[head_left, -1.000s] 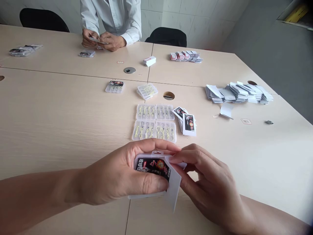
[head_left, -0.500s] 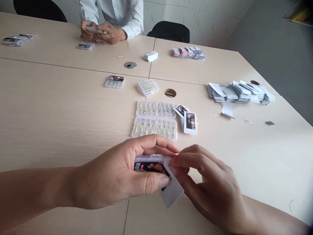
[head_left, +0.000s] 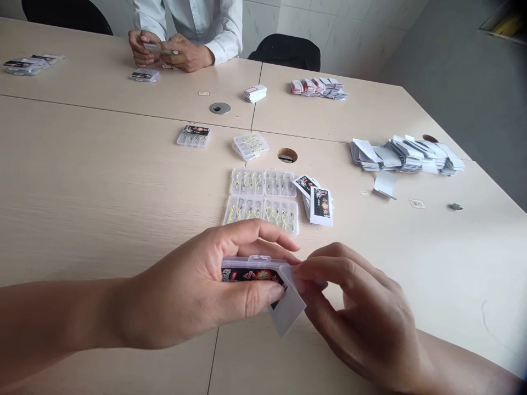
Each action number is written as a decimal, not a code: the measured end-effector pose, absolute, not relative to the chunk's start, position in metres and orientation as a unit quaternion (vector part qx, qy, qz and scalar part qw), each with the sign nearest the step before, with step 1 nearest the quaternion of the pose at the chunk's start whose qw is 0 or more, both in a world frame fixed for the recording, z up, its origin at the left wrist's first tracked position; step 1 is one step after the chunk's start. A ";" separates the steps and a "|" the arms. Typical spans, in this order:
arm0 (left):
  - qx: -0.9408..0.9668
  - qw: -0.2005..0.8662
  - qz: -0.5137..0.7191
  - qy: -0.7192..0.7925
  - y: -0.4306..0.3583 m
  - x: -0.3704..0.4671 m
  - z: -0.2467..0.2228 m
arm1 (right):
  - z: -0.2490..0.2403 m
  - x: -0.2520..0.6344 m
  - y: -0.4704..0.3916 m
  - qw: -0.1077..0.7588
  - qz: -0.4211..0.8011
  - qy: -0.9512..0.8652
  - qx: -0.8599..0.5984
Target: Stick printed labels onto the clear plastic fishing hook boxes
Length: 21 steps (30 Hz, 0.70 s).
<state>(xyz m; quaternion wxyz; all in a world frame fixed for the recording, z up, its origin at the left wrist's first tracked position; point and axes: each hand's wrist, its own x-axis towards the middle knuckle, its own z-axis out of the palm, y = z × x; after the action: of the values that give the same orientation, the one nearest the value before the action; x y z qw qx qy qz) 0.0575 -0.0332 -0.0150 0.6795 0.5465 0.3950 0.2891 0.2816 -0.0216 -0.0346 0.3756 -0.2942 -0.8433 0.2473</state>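
Note:
My left hand (head_left: 197,285) is closed around a clear plastic fishing-hook case (head_left: 259,260), its thumb pressing a black printed card (head_left: 247,275) against the front. The card's white end (head_left: 288,310) is bent outward past the case's right end. At that end my right hand (head_left: 362,307) is closed, its fingertips pinching near the card's upper corner; the card partly hides the grip. Just beyond my hands lie open cases (head_left: 263,197) holding hooks with yellow-green line. Loose printed cards (head_left: 321,206) lie to their right.
Two stacked hook cases (head_left: 250,145) and one carded case (head_left: 193,136) lie farther back. Folded white cards (head_left: 405,155) are piled at right, with another card row (head_left: 319,88) behind. Across the table a person's hands (head_left: 173,52) hold a case.
My hands and the case have shifted slightly left and up, and the case is tipped a little. Across the table, the person's hands have spread slightly.

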 end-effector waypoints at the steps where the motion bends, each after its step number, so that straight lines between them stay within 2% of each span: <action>1: 0.545 0.680 0.288 0.397 -0.033 0.058 -0.015 | -0.034 0.281 -0.022 0.377 0.249 -0.842 -0.295; 21: 0.551 0.665 0.285 0.416 -0.032 0.058 -0.013 | -0.030 0.282 -0.020 0.370 0.240 -0.860 -0.255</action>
<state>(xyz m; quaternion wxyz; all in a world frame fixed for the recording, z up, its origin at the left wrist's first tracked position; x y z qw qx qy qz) 0.0575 -0.0324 -0.0127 0.6649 0.5510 0.4161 0.2849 0.2820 -0.0196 -0.0299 0.3699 -0.2551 -0.8605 0.2402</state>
